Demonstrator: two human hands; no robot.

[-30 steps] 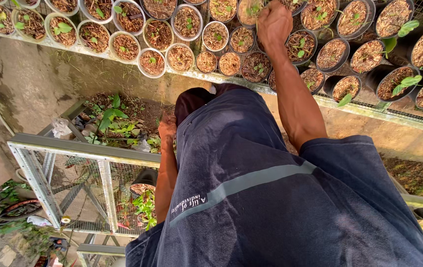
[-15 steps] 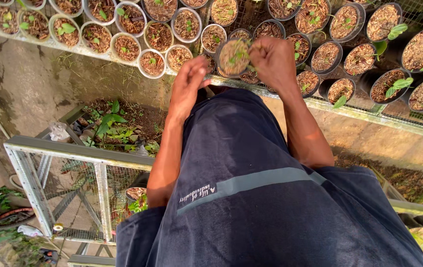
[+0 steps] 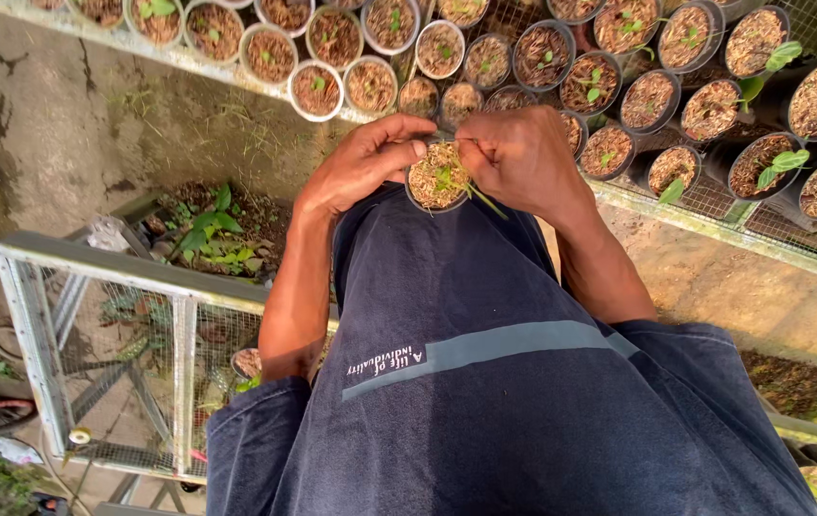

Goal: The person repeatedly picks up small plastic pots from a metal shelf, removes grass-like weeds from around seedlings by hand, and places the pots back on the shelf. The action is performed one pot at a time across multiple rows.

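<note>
Head view showed the left hand [image 3: 363,161] cupping a small pot [image 3: 438,176] while the right hand [image 3: 521,153] pinched at its seedling [image 3: 447,178]; fingertips hid the pot's far rim.

Dark pot [image 3: 439,178] with brown mix and a green sprout, navy shirt [image 3: 514,382] with a grey stripe.

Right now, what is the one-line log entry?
left hand: grips small pot | right hand: pinches seedling stem | rack of pots: behind
</note>
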